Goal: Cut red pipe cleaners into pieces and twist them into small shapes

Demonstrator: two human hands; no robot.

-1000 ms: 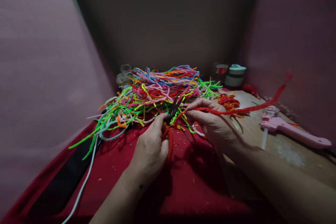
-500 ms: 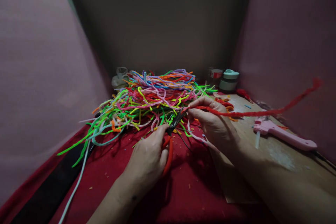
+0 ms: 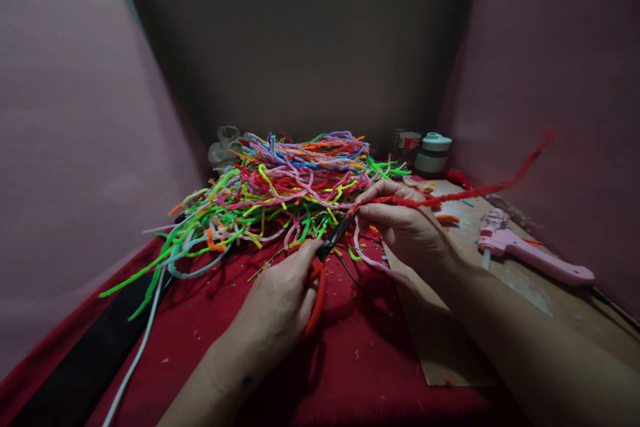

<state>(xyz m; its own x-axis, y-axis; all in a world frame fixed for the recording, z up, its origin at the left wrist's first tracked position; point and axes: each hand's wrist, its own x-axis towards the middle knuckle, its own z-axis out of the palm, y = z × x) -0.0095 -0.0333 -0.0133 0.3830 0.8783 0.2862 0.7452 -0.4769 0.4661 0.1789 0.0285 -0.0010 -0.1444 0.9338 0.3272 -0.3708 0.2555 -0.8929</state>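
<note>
My left hand is closed round red-handled pliers, whose dark jaws point up and right to the near end of a red pipe cleaner. My right hand pinches that end between thumb and fingers. The long fuzzy red stem runs from the pinch to the right and rises toward the pink wall. Both hands hover over a red cloth, just in front of a big heap of coloured pipe cleaners.
A pink glue gun lies on the wooden board at right. Small jars stand at the back right, and a clear holder behind the heap. A black strap and pale cord cross the cloth at left.
The view shifted slightly. The pliers' jaws have closed in on the pinched end of the red stem, and the stem's free end has swung up and down at right.
</note>
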